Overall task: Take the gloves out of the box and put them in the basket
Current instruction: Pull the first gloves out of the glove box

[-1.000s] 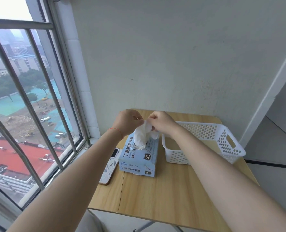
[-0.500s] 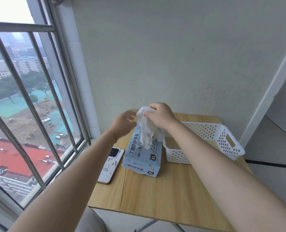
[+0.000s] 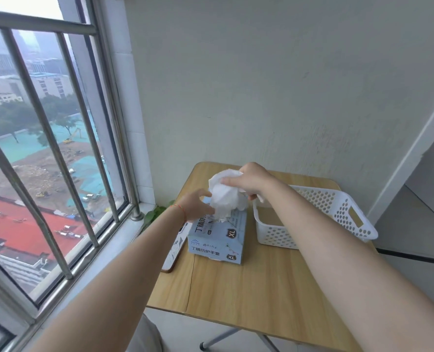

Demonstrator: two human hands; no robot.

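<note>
While my right hand (image 3: 252, 180) has pulled the white gloves (image 3: 226, 196) higher than before, its fingers pinch their top. They hang over the box (image 3: 217, 237). My left hand (image 3: 196, 205), fingers apart, sits at their nine o'clock. The basket (image 3: 337, 207) waits at three o'clock.

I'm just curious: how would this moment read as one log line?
right hand grips gloves | above box | left hand steadies box | basket waiting
</note>
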